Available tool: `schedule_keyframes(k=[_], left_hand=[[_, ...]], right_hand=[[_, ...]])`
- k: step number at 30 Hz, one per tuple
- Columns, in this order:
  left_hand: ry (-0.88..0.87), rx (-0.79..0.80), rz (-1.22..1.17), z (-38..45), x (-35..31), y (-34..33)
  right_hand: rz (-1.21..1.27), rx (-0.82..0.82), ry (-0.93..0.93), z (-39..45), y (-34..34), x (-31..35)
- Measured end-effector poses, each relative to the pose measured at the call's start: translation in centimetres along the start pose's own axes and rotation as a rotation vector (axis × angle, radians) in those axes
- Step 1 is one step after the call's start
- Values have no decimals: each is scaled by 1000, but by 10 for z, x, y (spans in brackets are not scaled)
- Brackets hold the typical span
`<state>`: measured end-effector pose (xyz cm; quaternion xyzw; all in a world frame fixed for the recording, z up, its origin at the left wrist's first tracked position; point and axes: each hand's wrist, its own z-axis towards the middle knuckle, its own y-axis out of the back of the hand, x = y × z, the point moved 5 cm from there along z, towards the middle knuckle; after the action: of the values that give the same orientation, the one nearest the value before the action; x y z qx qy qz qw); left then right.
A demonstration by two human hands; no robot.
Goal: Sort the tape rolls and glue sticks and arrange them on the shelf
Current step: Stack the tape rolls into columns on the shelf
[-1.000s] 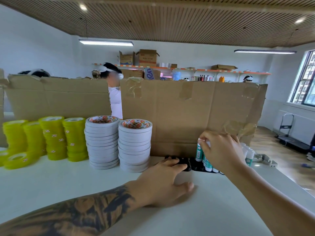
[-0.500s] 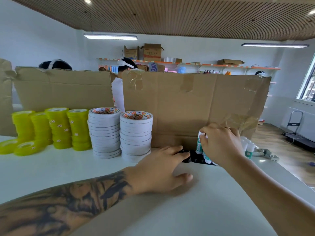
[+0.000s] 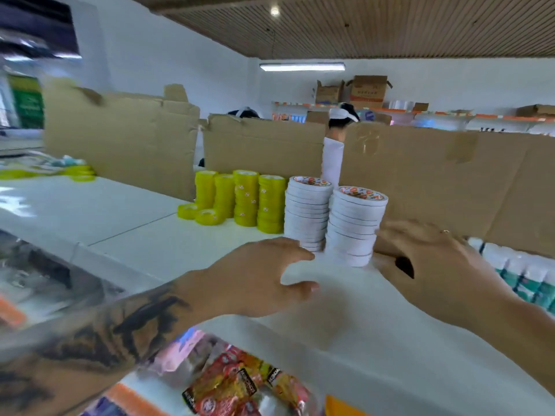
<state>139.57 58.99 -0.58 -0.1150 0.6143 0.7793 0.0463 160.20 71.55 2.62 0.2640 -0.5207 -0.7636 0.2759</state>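
Two stacks of white tape rolls (image 3: 306, 216) (image 3: 353, 226) stand on the white shelf top (image 3: 144, 247). To their left are several stacks of yellow tape rolls (image 3: 243, 199), with two loose yellow rolls (image 3: 205, 217) in front. White and green glue sticks (image 3: 528, 274) stand in a row at the far right, partly hidden by my right arm. My left hand (image 3: 264, 274) hovers just left of the white stacks with fingers spread, holding nothing. My right hand (image 3: 429, 265) reaches the right white stack's base, and its fingertips touch the lower rolls. The picture is blurred.
A cardboard wall (image 3: 435, 181) backs the shelf top, and people (image 3: 342, 115) are behind it. More yellow rolls (image 3: 79, 172) lie at the far left. Snack packets (image 3: 234, 385) sit on a lower shelf under my arms. A glass-like surface (image 3: 45, 280) is at lower left.
My view has swung left and down. My right hand left the glue sticks and moved left to the right white stack. My left hand lifted off the shelf top toward the white stacks.
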Motion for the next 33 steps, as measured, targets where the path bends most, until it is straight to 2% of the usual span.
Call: schedule_keyframes(k=[5,12,22,27,33], left_hand=[[221,-29,153,-60,104,37],[461,-60,200,-178,243,92],[714,-90,261,-326,393,148],[796,-115,233,-358,439,163],[822,-150,206,-358,489,171]], right_hand=[[161,111,180,26,-10,108],[341,97,435,93,-31,297],[345,82,772,135,-21,565],[347,64,855,157,-17,640],[349,41,881,208,-23,689]])
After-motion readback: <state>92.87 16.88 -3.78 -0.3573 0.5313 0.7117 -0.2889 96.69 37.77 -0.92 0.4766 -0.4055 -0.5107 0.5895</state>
